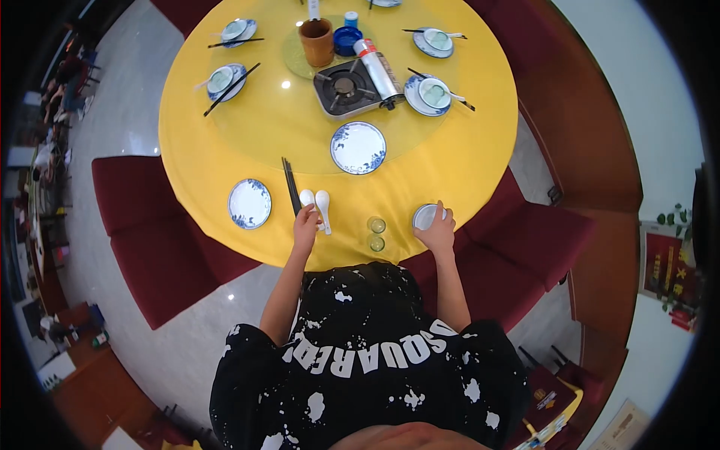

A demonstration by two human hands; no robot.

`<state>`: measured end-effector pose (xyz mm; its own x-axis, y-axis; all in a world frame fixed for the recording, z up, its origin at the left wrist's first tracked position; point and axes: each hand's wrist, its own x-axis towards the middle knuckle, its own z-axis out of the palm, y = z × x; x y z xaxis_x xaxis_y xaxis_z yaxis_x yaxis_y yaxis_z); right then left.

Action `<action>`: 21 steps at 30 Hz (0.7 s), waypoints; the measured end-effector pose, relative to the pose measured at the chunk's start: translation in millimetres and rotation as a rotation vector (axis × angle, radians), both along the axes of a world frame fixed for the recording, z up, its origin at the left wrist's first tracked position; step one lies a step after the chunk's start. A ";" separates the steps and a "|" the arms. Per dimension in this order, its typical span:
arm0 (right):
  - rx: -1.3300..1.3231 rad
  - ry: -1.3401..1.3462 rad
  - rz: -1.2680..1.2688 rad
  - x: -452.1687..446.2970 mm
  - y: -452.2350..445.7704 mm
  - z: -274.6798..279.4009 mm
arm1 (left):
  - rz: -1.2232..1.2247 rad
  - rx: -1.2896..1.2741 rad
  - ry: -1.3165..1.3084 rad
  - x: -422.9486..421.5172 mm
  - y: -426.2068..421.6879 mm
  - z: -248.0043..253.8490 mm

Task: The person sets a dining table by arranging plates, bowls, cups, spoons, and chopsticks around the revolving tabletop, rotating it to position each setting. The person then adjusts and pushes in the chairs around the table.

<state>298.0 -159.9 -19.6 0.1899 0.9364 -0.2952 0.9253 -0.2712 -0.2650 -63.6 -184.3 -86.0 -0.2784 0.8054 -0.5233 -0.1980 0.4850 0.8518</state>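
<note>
My left hand (305,226) is closed around the handle of a white soup spoon (307,197) at the table's near edge. A second white spoon (322,201) lies right beside it, and dark chopsticks (290,185) lie just to the left. Further left is a blue-patterned white plate (249,203). On the right, my right hand (436,230) grips the rim of a small bowl (424,217), partly covering it. Two small clear glasses (376,224) stand between my hands.
The round table has a yellow cloth (202,150). Beyond my hands are another plate (358,148), a portable gas stove (345,88) with a canister, a brown wooden pot (316,43) and several place settings. Dark red chairs (161,225) stand around the table.
</note>
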 end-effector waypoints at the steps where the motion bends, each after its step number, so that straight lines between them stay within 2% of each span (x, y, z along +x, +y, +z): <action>1: -0.020 -0.021 0.020 -1.6 1.1 2.8 | 0.054 0.008 -0.002 -7.5 -14.3 -0.2; 4: -0.066 -0.034 0.067 -11.9 3.2 14.4 | 0.182 0.022 0.093 -25.5 -57.6 1.5; 7: -0.086 -0.072 0.083 -21.7 14.1 31.6 | 0.298 0.081 0.294 -36.0 -89.8 -11.3; 11: 0.081 0.034 0.121 -42.6 44.1 20.8 | 0.384 -0.002 0.247 -36.2 -116.9 -14.7; 16: 0.148 0.204 0.288 -121.3 122.7 9.3 | 0.273 -0.049 0.191 -18.9 -129.9 -31.4; 17: 0.159 0.204 0.330 -131.9 137.2 -12.0 | 0.249 -0.048 0.164 -15.9 -129.6 -32.0; 21: 0.066 0.107 0.436 -175.4 163.5 -8.6 | 0.169 -0.008 0.204 -19.8 -138.1 -30.8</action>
